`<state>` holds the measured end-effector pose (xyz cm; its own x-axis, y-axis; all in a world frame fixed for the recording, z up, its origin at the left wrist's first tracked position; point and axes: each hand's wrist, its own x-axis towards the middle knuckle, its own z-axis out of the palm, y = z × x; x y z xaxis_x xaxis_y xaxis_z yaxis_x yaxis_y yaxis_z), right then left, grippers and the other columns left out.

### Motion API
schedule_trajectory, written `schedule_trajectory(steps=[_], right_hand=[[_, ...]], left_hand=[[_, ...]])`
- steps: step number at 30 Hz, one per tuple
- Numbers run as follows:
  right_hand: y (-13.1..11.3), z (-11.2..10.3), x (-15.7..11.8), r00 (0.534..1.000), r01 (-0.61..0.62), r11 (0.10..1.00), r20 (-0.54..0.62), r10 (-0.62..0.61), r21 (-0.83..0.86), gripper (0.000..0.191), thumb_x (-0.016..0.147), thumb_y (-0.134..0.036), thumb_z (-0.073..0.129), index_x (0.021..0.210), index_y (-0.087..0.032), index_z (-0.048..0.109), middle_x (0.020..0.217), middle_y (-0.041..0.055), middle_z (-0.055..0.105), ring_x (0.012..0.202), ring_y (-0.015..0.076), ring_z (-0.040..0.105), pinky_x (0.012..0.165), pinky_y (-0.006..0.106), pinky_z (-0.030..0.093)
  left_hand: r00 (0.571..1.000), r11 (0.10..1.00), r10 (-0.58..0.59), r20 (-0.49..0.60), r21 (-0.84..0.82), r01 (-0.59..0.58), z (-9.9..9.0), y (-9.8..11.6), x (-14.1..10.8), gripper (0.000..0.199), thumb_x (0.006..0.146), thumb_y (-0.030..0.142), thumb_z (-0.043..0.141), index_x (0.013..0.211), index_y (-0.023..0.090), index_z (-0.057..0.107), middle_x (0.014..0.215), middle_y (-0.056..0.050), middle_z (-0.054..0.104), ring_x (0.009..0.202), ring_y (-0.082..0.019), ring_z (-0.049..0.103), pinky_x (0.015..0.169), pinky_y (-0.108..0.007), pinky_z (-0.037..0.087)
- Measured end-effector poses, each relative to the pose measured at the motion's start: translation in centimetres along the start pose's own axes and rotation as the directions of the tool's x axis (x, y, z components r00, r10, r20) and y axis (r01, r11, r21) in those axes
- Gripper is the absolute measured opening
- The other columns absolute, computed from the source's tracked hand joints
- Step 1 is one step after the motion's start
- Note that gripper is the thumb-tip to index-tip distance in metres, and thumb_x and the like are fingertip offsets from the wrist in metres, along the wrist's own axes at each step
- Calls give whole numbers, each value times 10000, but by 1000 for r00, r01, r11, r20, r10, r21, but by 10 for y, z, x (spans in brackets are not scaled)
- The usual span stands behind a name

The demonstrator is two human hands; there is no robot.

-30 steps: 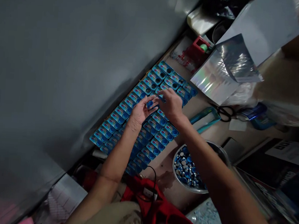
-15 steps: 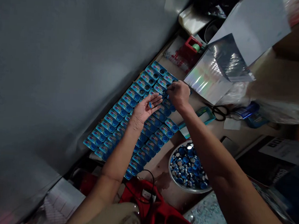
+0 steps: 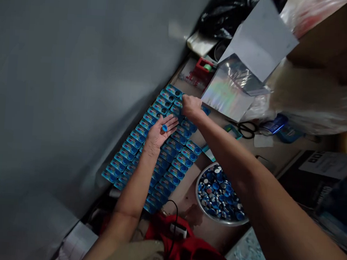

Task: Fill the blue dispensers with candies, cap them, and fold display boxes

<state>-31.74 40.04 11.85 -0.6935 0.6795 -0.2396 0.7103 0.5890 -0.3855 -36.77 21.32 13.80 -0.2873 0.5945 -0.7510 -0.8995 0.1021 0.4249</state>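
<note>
I hold my left hand palm up with the fingers spread wide, and 1 blue cap rests on it near the base of the fingers. My right hand is just beyond, at the far part of the blue packs, its fingers curled in narrow; I cannot tell whether they pinch anything, since the back of the hand hides the tips. The packs lie in close slanting rows on the table, alongside the grey wall. Many show a blue round at 1 end, while several at the far end show a dark round instead.

Below my right forearm stands a metal bowl, full of loose blue and silver caps. Past the packs sit a red tape dispenser and a shiny silver sheet, with black scissors near that sheet.
</note>
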Motion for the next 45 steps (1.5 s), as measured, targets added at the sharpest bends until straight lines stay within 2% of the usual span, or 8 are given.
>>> schedule_trajectory(steps=[8, 15, 20, 23, 26, 35, 40, 45], right_hand=[[-26, 31, -124, 921, 388, 878, -70, -384, 280, 267, 975, -151, 567, 1103, -260, 775, 1179, 79, 724, 1063, 204, 665, 886, 278, 504], [8, 25, -98, 983, 145, 851, -173, -66, 504, 230, 853, -110, 608, 979, -214, 769, 901, 24, 747, 841, 177, 689, 807, 277, 517], [28, -9, -30, 983, -101, 967, -125, 133, 233, 128, 829, -126, 660, 896, -177, 757, 934, 60, 743, 932, 233, 703, 864, 334, 522], [23, -19, -9, 995, -97, 994, -20, 99, 54, 78, 881, -89, 648, 904, -134, 708, 1064, 95, 743, 1086, 246, 702, 983, 382, 533], [20, -24, 14, 982, -126, 991, 135, 131, -44, 154, 867, -161, 772, 885, -82, 641, 1091, 84, 712, 1216, 289, 683, 1046, 474, 525], [35, -28, 5, 996, -44, 996, 87, 37, 72, 253, 893, -185, 804, 945, -136, 562, 1126, -14, 657, 1272, 213, 628, 1124, 414, 481], [101, -55, -151, 996, -40, 985, -76, 54, 169, 237, 1006, -403, 646, 939, -175, 644, 915, 31, 688, 870, 174, 627, 862, 311, 502], [175, -46, -332, 796, -398, 894, 406, 448, -205, 221, 957, -277, 646, 1153, -186, 692, 1118, 103, 739, 985, 249, 691, 832, 324, 515]], left_hand=[[998, 996, -27, 48, -80, 31, -8, -11, -7, 662, 1106, 580, 278, 1212, 131, 753, 938, -125, 802, 932, -206, 779, 879, -289, 613], [961, 948, 276, -4, 166, -272, 6, -28, 14, 389, 1083, 439, 463, 1133, 172, 742, 1110, -123, 793, 1063, -224, 760, 1002, -366, 584], [654, 173, 705, 273, 829, -532, 3, -29, 28, 288, 1004, 362, 616, 1225, 223, 739, 1347, -128, 730, 1375, -290, 612, 1256, -482, 384], [685, -243, 498, 531, 844, -478, -6, -34, 32, 489, 1017, 442, 586, 1446, 215, 643, 1635, -126, 511, 1609, -349, 326, 1348, -591, 120], [719, -371, 373, 586, 805, -463, -14, -44, 36, 679, 1026, 551, 529, 1617, 223, 460, 1772, -95, 232, 1670, -373, 83, 1338, -649, -36], [754, -129, 404, 519, 848, -515, -9, -41, 44, 680, 911, 654, 662, 1530, 393, 556, 1758, 17, 291, 1682, -291, -15, 1362, -581, -94], [694, -46, 434, 574, 784, -619, 7, -92, -2, 444, 1007, 533, 582, 1355, 276, 679, 1536, -114, 607, 1556, -304, 418, 1313, -524, 300], [843, 284, 44, 536, 802, -525, 35, -228, -71, 281, 1012, 312, 588, 1240, 220, 724, 1173, -114, 764, 1087, -243, 732, 1056, -402, 562]])
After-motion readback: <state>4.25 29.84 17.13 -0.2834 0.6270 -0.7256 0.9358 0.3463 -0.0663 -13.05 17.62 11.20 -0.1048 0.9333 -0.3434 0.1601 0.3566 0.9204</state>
